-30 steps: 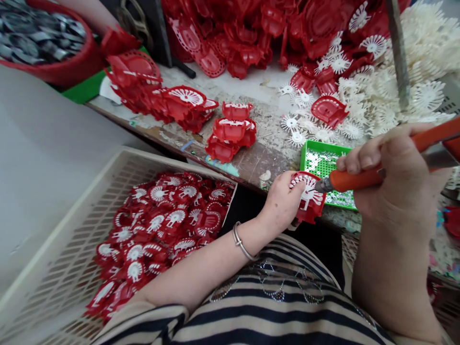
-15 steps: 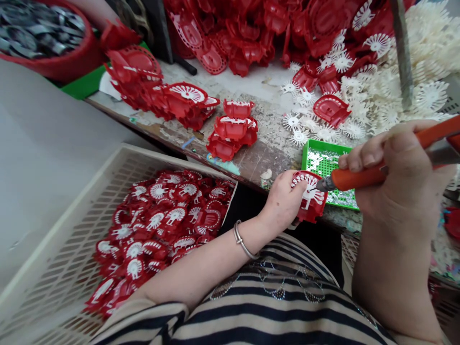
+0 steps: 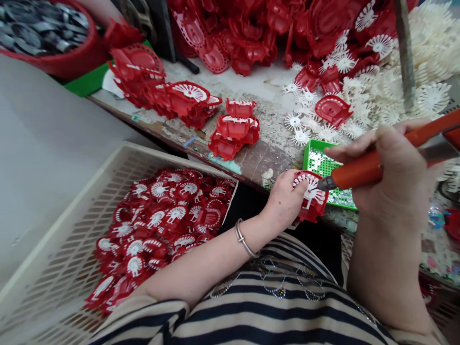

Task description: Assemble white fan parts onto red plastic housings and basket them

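My left hand (image 3: 285, 199) grips a red plastic housing (image 3: 316, 211) at the bench's front edge, thumb on its face. A white spoked plastic piece (image 3: 312, 191) lies on that housing. In my right hand (image 3: 395, 163) is an orange power screwdriver (image 3: 362, 171), its grey nose angled down to the middle of the white piece. Whether the tip touches a screw is too small to tell. Just behind the housing stands a green tray (image 3: 325, 165) holding many tiny shiny pieces. Loose white spoked pieces (image 3: 302, 136) and a single red housing (image 3: 332, 110) lie beyond the tray.
Left of me, a cream slatted crate (image 3: 64, 258) holds many red housings with white pieces (image 3: 176, 215). Stacked red housings (image 3: 233, 127) line the bench's front edge. A red heap (image 3: 247, 33) fills the back, and a red tub (image 3: 72, 62) holds dark metallic parts.
The index finger of my right hand has stretched out along the screwdriver, and that hand has shifted slightly left. My left hand and the red housing stay almost still.
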Demonstrator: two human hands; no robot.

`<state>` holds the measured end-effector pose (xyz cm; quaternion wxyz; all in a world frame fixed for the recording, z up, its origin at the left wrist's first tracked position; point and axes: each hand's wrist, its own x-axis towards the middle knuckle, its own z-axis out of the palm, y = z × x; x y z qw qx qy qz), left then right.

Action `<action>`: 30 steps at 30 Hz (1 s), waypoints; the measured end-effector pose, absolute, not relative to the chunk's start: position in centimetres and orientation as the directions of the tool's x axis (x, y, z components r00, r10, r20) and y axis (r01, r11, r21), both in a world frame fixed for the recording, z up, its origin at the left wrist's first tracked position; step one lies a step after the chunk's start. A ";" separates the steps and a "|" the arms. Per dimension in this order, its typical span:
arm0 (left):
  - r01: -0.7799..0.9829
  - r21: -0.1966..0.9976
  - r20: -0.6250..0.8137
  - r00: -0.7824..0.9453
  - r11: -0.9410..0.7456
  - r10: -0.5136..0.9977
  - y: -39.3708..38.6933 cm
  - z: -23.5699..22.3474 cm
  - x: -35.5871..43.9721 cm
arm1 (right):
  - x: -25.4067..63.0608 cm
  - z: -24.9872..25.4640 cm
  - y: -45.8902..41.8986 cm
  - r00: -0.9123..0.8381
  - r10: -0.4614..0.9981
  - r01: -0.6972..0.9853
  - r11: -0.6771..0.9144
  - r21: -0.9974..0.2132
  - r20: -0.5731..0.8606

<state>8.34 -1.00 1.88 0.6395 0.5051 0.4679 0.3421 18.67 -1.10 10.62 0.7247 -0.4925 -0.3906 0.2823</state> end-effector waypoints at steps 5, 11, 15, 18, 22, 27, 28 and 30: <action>0.080 0.965 -0.263 0.362 0.251 0.894 -0.9 2.0 8.4 | 18.7 10.4 -0.6 0.545 0.777 -0.019 0.387 -0.922 0.315; 0.059 0.970 -0.241 0.346 0.236 0.907 -0.9 2.0 8.5 | 18.5 10.3 -0.7 0.495 0.779 0.009 0.437 -0.899 0.384; 0.056 0.968 -0.249 0.354 0.245 0.901 -1.0 2.1 8.5 | 18.3 10.2 -0.5 0.504 0.771 -0.015 0.457 -0.889 0.389; 0.043 0.970 -0.238 0.350 0.238 0.906 -1.0 2.3 8.4 | 18.1 10.2 -0.3 0.518 0.762 -0.013 0.460 -0.888 0.388; 0.051 0.972 -0.232 0.344 0.229 0.910 -0.9 2.5 8.4 | 17.9 10.3 -0.1 0.526 0.755 0.011 0.453 -0.891 0.391; 0.095 0.968 -0.251 0.359 0.232 0.899 -0.9 2.9 8.3 | 17.5 10.3 0.0 0.498 0.770 0.039 0.440 -0.897 0.399; 0.098 0.968 -0.250 0.359 0.230 0.899 -0.8 2.9 8.3 | 17.4 10.2 0.0 0.491 0.771 0.045 0.442 -0.896 0.405; 0.096 0.968 -0.251 0.357 0.232 0.900 -0.8 3.0 8.3 | 17.1 10.2 -0.1 0.478 0.774 0.048 0.449 -0.892 0.416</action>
